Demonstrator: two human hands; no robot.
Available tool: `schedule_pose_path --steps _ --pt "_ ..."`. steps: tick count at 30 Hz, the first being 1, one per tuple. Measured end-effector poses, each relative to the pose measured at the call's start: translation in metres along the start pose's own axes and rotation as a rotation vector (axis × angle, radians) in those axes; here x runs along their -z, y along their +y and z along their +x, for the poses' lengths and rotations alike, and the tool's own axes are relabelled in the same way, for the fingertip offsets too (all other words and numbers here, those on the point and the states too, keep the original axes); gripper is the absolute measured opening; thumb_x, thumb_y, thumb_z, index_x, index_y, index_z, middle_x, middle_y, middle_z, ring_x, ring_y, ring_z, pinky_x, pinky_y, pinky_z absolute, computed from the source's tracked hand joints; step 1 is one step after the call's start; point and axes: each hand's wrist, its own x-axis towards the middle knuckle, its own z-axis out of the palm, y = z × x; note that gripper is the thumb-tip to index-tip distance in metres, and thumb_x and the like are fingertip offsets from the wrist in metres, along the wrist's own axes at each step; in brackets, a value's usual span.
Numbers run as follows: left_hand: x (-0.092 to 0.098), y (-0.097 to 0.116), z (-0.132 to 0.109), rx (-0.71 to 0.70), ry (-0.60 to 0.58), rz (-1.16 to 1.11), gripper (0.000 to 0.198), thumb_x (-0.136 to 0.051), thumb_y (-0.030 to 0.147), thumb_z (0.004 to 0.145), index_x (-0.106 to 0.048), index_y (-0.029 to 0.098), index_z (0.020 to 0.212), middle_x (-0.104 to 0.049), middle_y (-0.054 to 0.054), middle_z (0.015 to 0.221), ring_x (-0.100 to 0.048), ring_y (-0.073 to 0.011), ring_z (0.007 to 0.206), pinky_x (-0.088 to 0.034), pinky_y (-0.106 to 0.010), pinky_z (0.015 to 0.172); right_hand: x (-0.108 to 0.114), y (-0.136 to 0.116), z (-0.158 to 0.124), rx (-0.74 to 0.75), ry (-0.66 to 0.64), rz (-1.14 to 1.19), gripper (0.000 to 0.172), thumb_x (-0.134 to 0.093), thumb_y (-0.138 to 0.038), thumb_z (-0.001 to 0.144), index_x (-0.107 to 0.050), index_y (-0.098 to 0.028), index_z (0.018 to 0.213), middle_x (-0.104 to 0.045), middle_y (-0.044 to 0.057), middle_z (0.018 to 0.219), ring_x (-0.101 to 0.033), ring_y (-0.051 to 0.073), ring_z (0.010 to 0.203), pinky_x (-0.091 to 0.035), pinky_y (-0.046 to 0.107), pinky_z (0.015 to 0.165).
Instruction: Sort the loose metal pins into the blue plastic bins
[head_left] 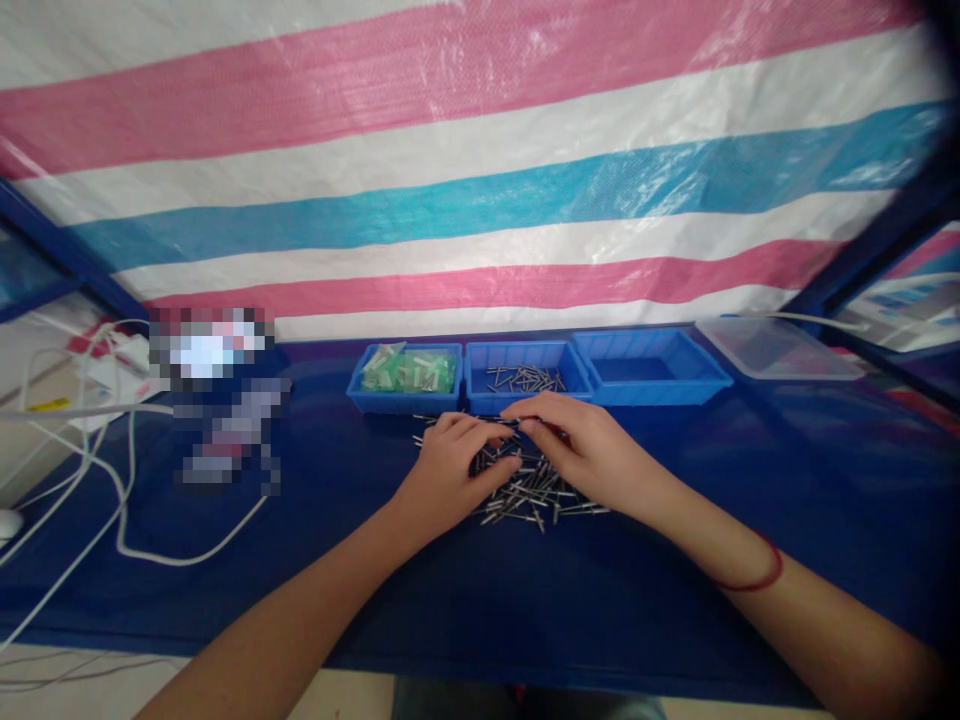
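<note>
Across the blue tabletop: dark, smooth, a bit glossy; straight near edge, pale floor peeking out below.
Backdrop: striped sheet up behind the bins, woven-plastic look, pink/white/blue bands, creased, catching glare, esp. upper R.
Frame: dark-blue posts slanting at both sides.
Pins: loose metal pins, slim, straight, silvery w/ darker lengths, heaped criss-cross on the tabletop, centre, just in front of the bins, under & btwn the hands; a few strays at the edges.
L hand: L hand over the heap's L side, fingers curled, thumb & index parted; can't tell if the other fingertips touch a pin.
R hand: R hand arched over the far R side, thumb & fingertips drawn close; can't tell if a pin's pinched there. Thin red band round that arm.
Bins: three, blue plastic, rectangular, in a row. L bin has green-tinted bags w/ pale pcs; mid bin, ribbed walls, more pins inside; R bin, flared sides.
Lid-like sheet: clear plastic sheet, flat, rounded corners, beside R bin.
Cables: white cables, thin, looping at far L, nr pixelated patches, contents unreadable.
</note>
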Motion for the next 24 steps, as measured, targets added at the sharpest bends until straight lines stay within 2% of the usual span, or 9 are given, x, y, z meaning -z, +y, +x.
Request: schedule_pose_path --steps 3,5,7,10,13,19,21,24 --pt "0.003 0.001 0.001 -0.017 0.045 -0.033 0.026 -0.060 0.035 0.087 -0.062 0.020 0.108 -0.068 -0.005 0.097 -0.056 -0.0208 0.096 -0.041 -0.037 0.089 -0.002 0.003 0.001 -0.142 0.008 0.200 0.020 -0.048 -0.030 0.090 -0.060 -0.018 0.100 -0.068 0.006 0.097 -0.064 0.015 0.076 -0.051 0.030 0.070" --pt "0.004 0.001 0.001 -0.023 0.076 -0.056 0.025 -0.060 0.033 0.086 -0.062 0.020 0.108 -0.068 -0.004 0.093 -0.057 -0.0202 0.093 -0.042 -0.035 0.087 -0.004 0.002 0.001 -0.232 -0.019 0.362 0.021 -0.051 -0.035 0.088 -0.058 -0.018 0.097 -0.066 0.003 0.088 -0.057 0.011 0.056 -0.048 0.025 0.053" --pt "0.004 0.002 0.000 -0.018 0.103 -0.080 0.021 -0.060 0.030 0.087 -0.062 0.021 0.105 -0.068 -0.003 0.089 -0.059 -0.0190 0.089 -0.044 -0.033 0.083 -0.006 0.000 0.001 -0.272 -0.033 0.485 0.022 -0.054 -0.038 0.087 -0.058 -0.017 0.093 -0.063 0.001 0.079 -0.051 0.008 0.049 -0.042 0.022 0.046" --pt "0.004 0.003 0.000 0.014 0.137 -0.100 0.011 -0.058 0.028 0.088 -0.063 0.020 0.094 -0.067 -0.002 0.085 -0.060 -0.0173 0.083 -0.045 -0.030 0.077 -0.008 -0.004 0.003 -0.271 0.000 0.553 0.023 -0.057 -0.038 0.084 -0.060 -0.016 0.088 -0.060 -0.001 0.073 -0.049 0.007 0.052 -0.039 0.021 0.047" --pt "0.007 0.005 0.000 0.043 0.175 -0.123 0.010 -0.057 0.027 0.089 -0.063 0.020 0.091 -0.067 -0.002 0.084 -0.061 -0.0159 0.080 -0.046 -0.029 0.075 -0.009 -0.007 0.004 -0.276 0.018 0.575 0.023 -0.058 -0.039 0.084 -0.062 -0.015 0.084 -0.058 -0.002 0.070 -0.045 0.007 0.053 -0.036 0.021 0.049" --pt "0.011 0.008 0.000 -0.001 0.266 -0.169 0.009 -0.055 0.022 0.090 -0.063 0.019 0.092 -0.065 -0.002 0.086 -0.060 -0.0143 0.081 -0.047 -0.027 0.075 -0.008 -0.011 0.003 -0.320 -0.090 0.654 0.027 -0.053 -0.040 0.087 -0.063 -0.015 0.084 -0.052 -0.004 0.062 -0.039 0.006 0.050 -0.032 0.021 0.047" --pt "0.011 0.007 0.000 -0.018 0.293 -0.180 0.008 -0.055 0.021 0.090 -0.062 0.019 0.093 -0.064 -0.003 0.087 -0.059 -0.0147 0.083 -0.047 -0.027 0.076 -0.008 -0.012 0.002 -0.323 -0.108 0.666 0.027 -0.052 -0.040 0.088 -0.063 -0.015 0.085 -0.053 -0.004 0.062 -0.041 0.007 0.050 -0.033 0.022 0.048" --pt "0.012 0.007 0.001 -0.007 0.290 -0.180 0.008 -0.053 0.021 0.090 -0.060 0.019 0.092 -0.062 -0.003 0.086 -0.058 -0.0148 0.081 -0.047 -0.027 0.075 -0.010 -0.013 0.001 -0.264 -0.018 0.615 0.023 -0.056 -0.038 0.086 -0.063 -0.016 0.086 -0.059 -0.001 0.071 -0.049 0.009 0.059 -0.039 0.023 0.055"
